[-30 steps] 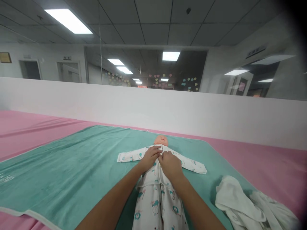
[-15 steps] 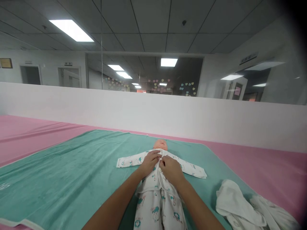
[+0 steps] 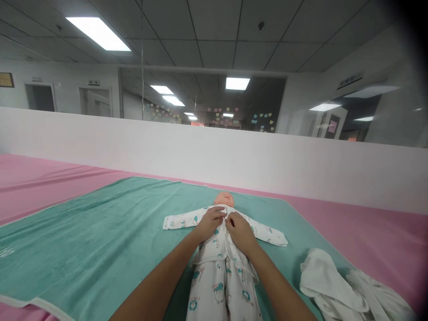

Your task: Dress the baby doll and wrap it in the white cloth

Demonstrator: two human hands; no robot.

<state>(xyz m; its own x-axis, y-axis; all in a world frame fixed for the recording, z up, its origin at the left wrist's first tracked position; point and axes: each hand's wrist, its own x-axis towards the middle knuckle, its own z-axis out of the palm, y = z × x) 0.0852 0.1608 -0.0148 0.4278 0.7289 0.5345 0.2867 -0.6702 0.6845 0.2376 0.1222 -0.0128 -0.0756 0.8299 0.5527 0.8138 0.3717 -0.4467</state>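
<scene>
A baby doll [image 3: 224,198] lies on its back, its head pointing away from me. It has on a white baby jacket [image 3: 211,250] with small teal prints and matching trousers [image 3: 207,294]. Both jacket sleeves stretch out sideways. On the left of the chest, my left hand [image 3: 211,223] has its fingertips closed at the jacket's front edge. Beside it my right hand [image 3: 240,232] is curled, thumb and fingers pinching the opposite front edge. The hands are close together just below the neck. Any fastener between the fingertips is too small to make out.
The doll rests on a green sheet [image 3: 110,249] spread over a pink cover [image 3: 368,227]. Crumpled white cloths [image 3: 331,281] lie at the lower right. A low white wall [image 3: 200,151] runs along the far side, with windows above it.
Both hands stay at the jacket's front, with slight finger movement. My right hand has shifted a little up toward the neck. The view has tilted slightly.
</scene>
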